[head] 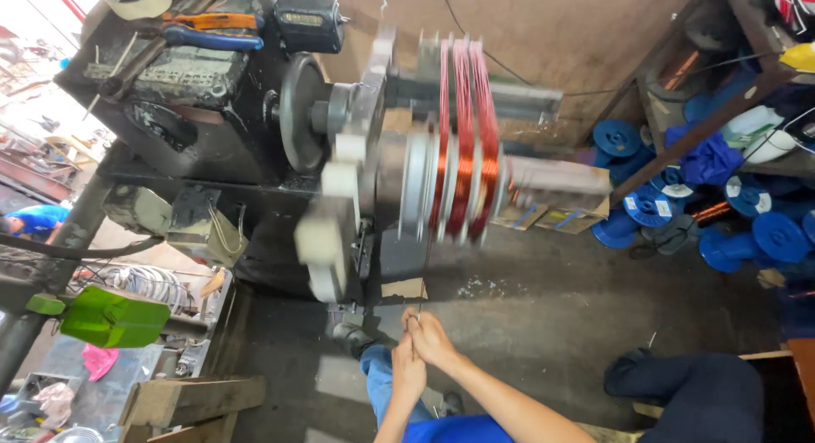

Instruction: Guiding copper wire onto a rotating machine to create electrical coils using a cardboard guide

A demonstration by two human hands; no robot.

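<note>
I see my two hands pressed together low in the middle of the view. My right hand (433, 337) pinches a thin copper wire (424, 277) between its fingertips, and my left hand (408, 371) lies just behind it, fingers curled against the right; I cannot tell whether the left actually grips the wire. The wire runs straight up from my fingers to the winding former (463, 137), blurred with spin, where red-brown copper coils (465, 129) sit in three narrow grooves side by side. The former is mounted on the shaft of a dark winding machine (195, 95); orange and blue pliers (212, 31) lie on its top.

To the right, a wooden shelf (705, 129) holds blue plastic spools (617, 139), and more blue spools (768, 239) lie heaped on the floor below it, one of them showing copper wire on its core. Small cardboard boxes (552, 218) stand under the former's far end; I cannot see what is inside them. A green part (115, 317) sticks out at lower left. My blue trouser leg and dark shoe (352, 337) rest on the concrete floor (543, 324).
</note>
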